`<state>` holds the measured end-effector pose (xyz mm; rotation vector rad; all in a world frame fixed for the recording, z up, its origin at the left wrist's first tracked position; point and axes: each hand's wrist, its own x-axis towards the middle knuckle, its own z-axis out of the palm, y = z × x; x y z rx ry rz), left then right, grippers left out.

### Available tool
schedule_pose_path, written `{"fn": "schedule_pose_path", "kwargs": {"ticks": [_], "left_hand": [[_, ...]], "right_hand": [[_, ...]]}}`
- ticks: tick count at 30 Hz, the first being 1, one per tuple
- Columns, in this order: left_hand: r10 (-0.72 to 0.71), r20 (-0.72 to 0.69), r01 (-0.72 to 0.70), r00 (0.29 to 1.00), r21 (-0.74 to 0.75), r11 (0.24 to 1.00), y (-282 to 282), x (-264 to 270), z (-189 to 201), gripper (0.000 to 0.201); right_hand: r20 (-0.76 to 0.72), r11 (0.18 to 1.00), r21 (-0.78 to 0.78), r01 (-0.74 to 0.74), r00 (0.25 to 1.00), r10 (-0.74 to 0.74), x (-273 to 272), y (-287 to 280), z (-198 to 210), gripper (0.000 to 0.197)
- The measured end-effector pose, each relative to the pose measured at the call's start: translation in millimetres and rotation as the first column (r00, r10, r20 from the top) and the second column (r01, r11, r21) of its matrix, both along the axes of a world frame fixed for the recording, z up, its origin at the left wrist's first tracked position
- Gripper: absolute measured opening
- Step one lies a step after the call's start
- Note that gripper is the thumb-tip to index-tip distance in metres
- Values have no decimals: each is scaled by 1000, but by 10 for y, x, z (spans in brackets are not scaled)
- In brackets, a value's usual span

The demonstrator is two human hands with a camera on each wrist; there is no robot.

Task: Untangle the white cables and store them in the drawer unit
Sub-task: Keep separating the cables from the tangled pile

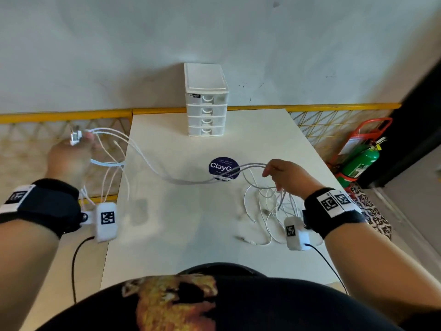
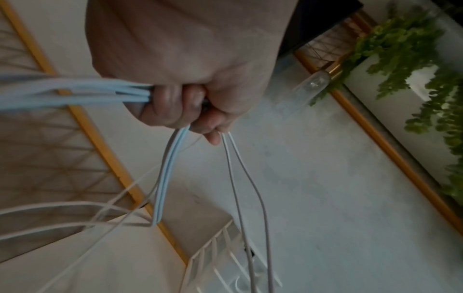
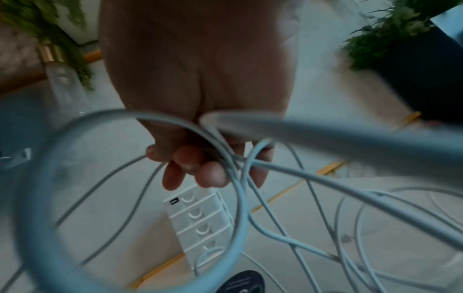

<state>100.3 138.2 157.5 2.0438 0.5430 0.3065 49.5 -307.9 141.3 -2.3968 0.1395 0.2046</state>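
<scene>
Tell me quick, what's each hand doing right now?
Left hand: grips a bundle of white cables and a white plug.
Right hand: grips the cables' other strands.

White cables (image 1: 152,163); white drawer unit (image 1: 206,101) with 4 translucent drawers; cream tabletop (image 1: 181,223) bearing a dark navy round sticker (image 1: 223,168); black wristbands (image 1: 51,204) with black-and-white square markers; yellow railing (image 1: 64,115) behind the drawer unit; green extinguisher (image 1: 362,161).

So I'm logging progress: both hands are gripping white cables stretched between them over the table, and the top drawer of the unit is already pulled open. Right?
Not quite. In the head view all four drawers of the drawer unit are closed. The rest holds: the left hand and right hand each grip the white cables stretched between them over the table.
</scene>
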Motion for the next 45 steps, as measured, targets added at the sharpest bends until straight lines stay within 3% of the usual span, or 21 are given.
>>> {"fn": "schedule_pose_path", "kwargs": {"ticks": [2,5,7,10,13,15,18,20,22,25,27,29,33,36,39,45], "left_hand": [[-56,-32,60,998,157,986,-110,-32,-56,37],[-172,-75,188,982,436,880,-382,-136,-42,36],[-251,-109,271,962,506,819,-644,-215,3,29],[-500,-107,504,859,346,792,-1237,-417,123,31],[-756,-160,773,635,122,623,-1731,-550,135,22],[-791,-224,821,569,96,563,-1867,-546,117,16],[-762,-176,782,623,105,614,-1896,-487,142,13],[-685,-81,689,724,40,724,-1815,-428,199,18],[-563,29,563,826,-85,822,-1666,-296,239,23],[-393,112,408,913,-204,890,-1442,-132,245,29],[-333,119,352,935,-224,909,-1385,-87,218,30],[-298,117,317,947,-215,924,-1383,-57,176,31],[-283,110,301,953,-220,928,-1388,-46,95,28],[-220,125,247,967,-268,931,-1351,-52,93,27],[-130,155,173,979,-309,935,-1222,-58,140,24],[-130,146,159,981,-216,963,-1055,-99,83,29]], "right_hand": [[-18,999,-29,-36,999,36,-33,160,34,22],[2,996,-16,-88,996,88,-77,425,65,21],[38,992,1,-125,991,125,-101,586,86,21],[58,981,-20,-193,979,194,-119,803,153,22],[127,962,-112,-251,956,264,-118,967,249,21],[159,955,-150,-258,947,281,-92,984,273,22],[112,943,-161,-292,944,311,-41,830,263,20],[13,867,-377,-327,934,358,15,603,167,23],[-64,806,-515,-292,951,303,57,299,34,14],[-19,864,-463,-199,976,215,97,-108,-114,11],[51,957,-255,-138,987,156,134,-280,-130,8],[99,993,-78,-89,990,96,155,-376,-108,13],[124,998,43,-48,991,42,179,-490,-81,14],[184,970,-238,-43,979,88,243,-580,-115,8],[192,855,-517,-40,968,162,259,-726,-185,14],[98,828,-561,23,994,39,218,-887,-310,23]]}}
